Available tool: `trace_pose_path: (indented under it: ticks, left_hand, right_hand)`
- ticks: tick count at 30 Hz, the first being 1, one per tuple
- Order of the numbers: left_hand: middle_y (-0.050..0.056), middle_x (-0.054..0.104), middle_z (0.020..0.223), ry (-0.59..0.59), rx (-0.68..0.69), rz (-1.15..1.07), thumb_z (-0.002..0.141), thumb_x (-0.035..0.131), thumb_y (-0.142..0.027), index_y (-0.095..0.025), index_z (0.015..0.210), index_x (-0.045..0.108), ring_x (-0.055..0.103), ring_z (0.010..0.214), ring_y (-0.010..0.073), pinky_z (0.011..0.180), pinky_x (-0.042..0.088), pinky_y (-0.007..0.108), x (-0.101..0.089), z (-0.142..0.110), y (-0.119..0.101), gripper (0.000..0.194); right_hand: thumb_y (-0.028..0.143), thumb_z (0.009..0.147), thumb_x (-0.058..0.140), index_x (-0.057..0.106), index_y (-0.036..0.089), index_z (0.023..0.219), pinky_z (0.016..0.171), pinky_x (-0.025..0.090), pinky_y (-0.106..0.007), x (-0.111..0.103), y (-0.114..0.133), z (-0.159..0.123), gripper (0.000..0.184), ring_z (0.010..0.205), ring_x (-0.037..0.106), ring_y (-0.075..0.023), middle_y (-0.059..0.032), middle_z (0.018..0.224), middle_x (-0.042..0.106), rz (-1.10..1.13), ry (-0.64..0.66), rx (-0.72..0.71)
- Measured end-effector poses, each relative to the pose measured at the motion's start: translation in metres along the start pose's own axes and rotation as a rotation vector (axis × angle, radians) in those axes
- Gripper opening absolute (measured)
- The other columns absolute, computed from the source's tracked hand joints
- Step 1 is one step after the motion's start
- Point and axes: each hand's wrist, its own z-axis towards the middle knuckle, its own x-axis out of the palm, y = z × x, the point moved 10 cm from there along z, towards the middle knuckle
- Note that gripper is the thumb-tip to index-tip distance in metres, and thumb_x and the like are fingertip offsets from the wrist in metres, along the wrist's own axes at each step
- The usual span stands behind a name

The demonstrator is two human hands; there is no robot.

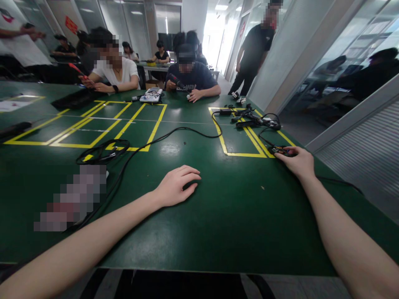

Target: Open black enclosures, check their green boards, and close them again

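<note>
Green surface (230, 232) spans before me, marked with yellow tape (246, 155). One long black cable (182, 128) crosses it; a tangle of cords (247, 123) lies toward the far right. My left grip (176, 187), loosely spread, is over the surface's middle. My right grip (301, 163) pinches a small dark object (282, 150) at the right-hand tape, exact type unclear

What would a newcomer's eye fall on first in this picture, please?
The broad, glossy dark-green tabletop probably comes first, with bright yellow tape outlines across its far half. The right hand touches a small, mostly black object near the right edge, while the left hand is nearer the middle.
</note>
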Motion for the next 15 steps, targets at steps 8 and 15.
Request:
trace_pose_path:
  ticks: [8, 15]
  left_hand:
    - [0.009, 0.074, 0.117, -0.006, -0.014, -0.017, 0.098, 0.057, -0.019, -0.020, 0.107, 0.069, 0.069, 0.111, 0.0230, 0.095, 0.060, 0.040, -0.001, -0.001, 0.003, 0.015]
    - [0.009, 0.075, 0.114, 0.010, -0.016, -0.018, 0.099, 0.056, -0.020, -0.020, 0.104, 0.071, 0.070, 0.107, 0.0222, 0.092, 0.060, 0.039, 0.000, 0.000, 0.002, 0.016]
  right_hand:
    - [0.033, 0.074, 0.075, 0.078, 0.014, 0.094, 0.077, 0.049, -0.035, -0.001, -0.002, 0.001, 0.027, 0.087, 0.067, -0.0273, -0.0124, 0.094, 0.076, 0.004, -0.048, 0.005]
    - [0.034, 0.091, 0.060, 0.072, 0.015, 0.121, 0.082, 0.049, -0.038, -0.011, 0.002, -0.004, 0.038, 0.101, 0.067, -0.0332, -0.0192, 0.112, 0.075, -0.087, -0.107, 0.047]
